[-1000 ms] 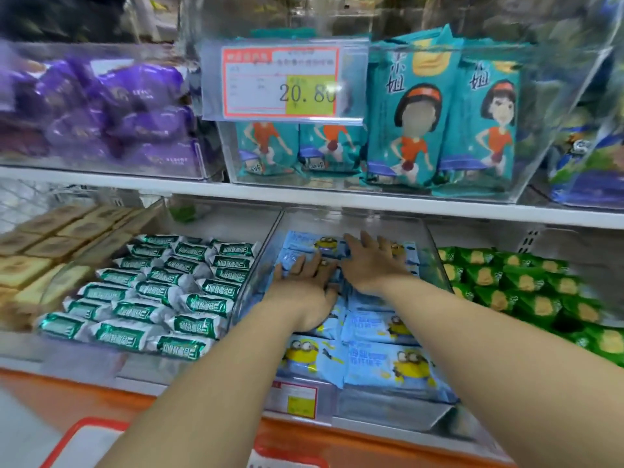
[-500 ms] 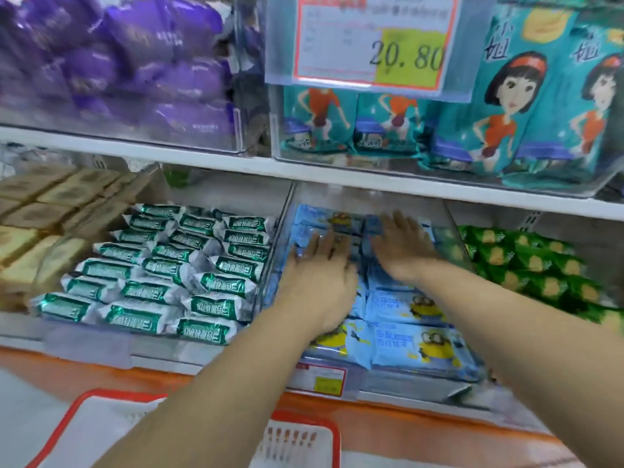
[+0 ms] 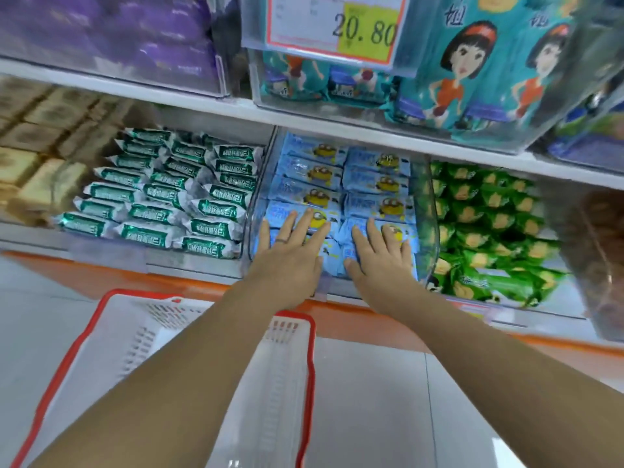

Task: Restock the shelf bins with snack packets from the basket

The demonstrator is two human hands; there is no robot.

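Both arms reach forward and slightly down from the lower edge of the view, forearms bare and nearly straight, converging on the clear bin in the middle of the lower shelf. The left hand lies palm down on the front row of blue snack packets. Its fingers are straight and fanned, the thumb is out to the right, and there is a ring on one finger. The right hand lies just beside it, also palm down, its fingers stretched flat over the neighbouring packet and the thumb pointing towards the left hand. Each grip is apart: neither hand curls round or pinches anything, and both only press flat on the wrappers.

The blue packets fill the bin in two columns, running from the hands back under the shelf above. The white basket with a red rim sits on the floor below the forearms, and the left forearm crosses over it. Green-and-white packets lie in the bin to the left, and green packets with yellow print in the one to the right. Above hang teal packets and a price tag reading 20.80.
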